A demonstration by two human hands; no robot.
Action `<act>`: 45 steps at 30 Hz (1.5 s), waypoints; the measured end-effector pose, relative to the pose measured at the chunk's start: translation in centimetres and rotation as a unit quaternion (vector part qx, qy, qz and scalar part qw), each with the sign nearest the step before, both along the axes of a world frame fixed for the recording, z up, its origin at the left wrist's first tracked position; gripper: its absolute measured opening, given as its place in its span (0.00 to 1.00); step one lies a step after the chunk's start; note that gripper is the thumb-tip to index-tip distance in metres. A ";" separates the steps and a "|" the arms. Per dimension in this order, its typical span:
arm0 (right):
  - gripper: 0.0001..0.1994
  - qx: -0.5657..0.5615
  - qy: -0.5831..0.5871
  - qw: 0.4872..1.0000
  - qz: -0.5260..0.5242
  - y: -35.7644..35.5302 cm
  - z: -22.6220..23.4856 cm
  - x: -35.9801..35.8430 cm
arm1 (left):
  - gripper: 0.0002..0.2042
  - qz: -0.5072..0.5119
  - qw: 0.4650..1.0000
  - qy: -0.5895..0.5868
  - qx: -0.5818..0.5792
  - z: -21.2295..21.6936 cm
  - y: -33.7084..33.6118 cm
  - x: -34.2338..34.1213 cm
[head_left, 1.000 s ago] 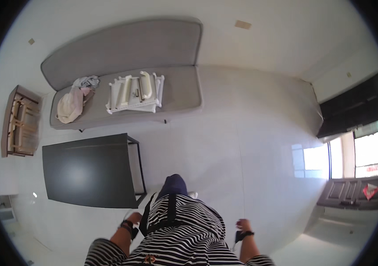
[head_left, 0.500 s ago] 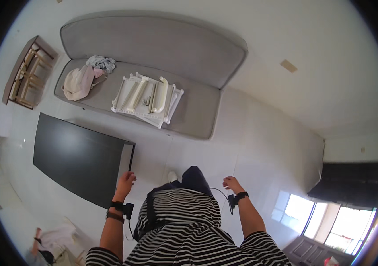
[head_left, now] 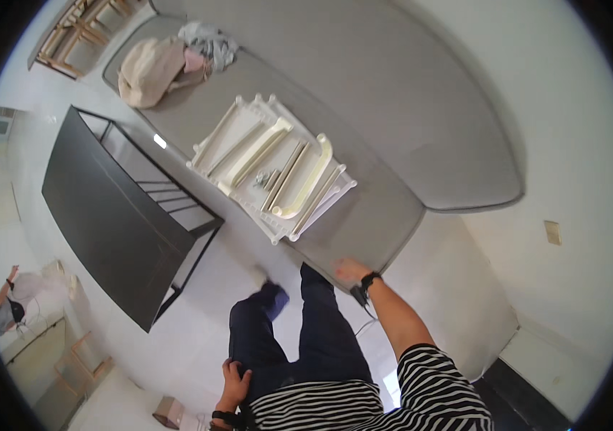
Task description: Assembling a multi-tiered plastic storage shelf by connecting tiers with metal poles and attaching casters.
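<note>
Curved tube [head_left: 312,182] on white panels [head_left: 275,158]: 11 o'clock from my nearer right hand [head_left: 350,270], axis 1–7. Left hand [head_left: 235,383] loose, empty; right blurred, can't tell.

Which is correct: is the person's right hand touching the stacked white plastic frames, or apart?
Apart: the head view shows grey fabric sofa seat plainly between the right hand and the white plastic frames.
</note>
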State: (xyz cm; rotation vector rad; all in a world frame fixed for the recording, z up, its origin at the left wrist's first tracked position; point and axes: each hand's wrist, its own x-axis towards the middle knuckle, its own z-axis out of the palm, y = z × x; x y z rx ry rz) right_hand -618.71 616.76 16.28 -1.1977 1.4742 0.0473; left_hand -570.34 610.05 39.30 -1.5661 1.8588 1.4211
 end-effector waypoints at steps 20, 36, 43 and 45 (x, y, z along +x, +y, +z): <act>0.38 0.029 -0.326 0.540 -0.775 -15.9 -7.0 5.7 | 0.60 -0.195 0.836 -0.244 0.452 -8.5 -9.6 -6.6; 0.41 0.017 -0.378 0.517 -0.768 -21.5 -2.9 10.1 | 0.52 -0.122 0.945 -0.151 0.263 -9.0 1.5 11.1; 0.46 0.072 -0.393 0.497 -0.770 -22.0 0.5 12.2 | 0.50 -0.055 0.964 -0.147 0.216 -7.0 13.4 16.0; 0.46 0.050 -0.382 0.532 -0.754 -19.9 0.0 13.7 | 0.50 -0.037 0.972 -0.134 0.192 -8.2 15.6 17.1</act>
